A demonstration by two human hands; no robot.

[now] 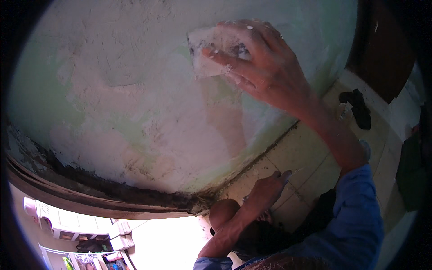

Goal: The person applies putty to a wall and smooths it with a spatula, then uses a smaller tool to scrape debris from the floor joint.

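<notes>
My right hand [265, 63], dotted with white putty, is closed on a flat, squarish putty spreader [207, 60]. Its pale, smeared face lies against or very close to the patchy green and white wall [157, 103]; I cannot tell whether it touches. Lower down, my left hand [267, 191] hangs over the tiled floor, away from the wall surface. Its fingers are drawn together, and their tips look dark and smeared. Whatever they may hold is too small to make out.
A rough, broken edge [117, 184] bounds the wall's lower left, beside a bright opening. Dark shoes or cloth [357, 108] lie on the floor tiles [310, 157] at right. A rounded brown shape [223, 212] sits by my left forearm. A brown door panel [382, 49] stands far right.
</notes>
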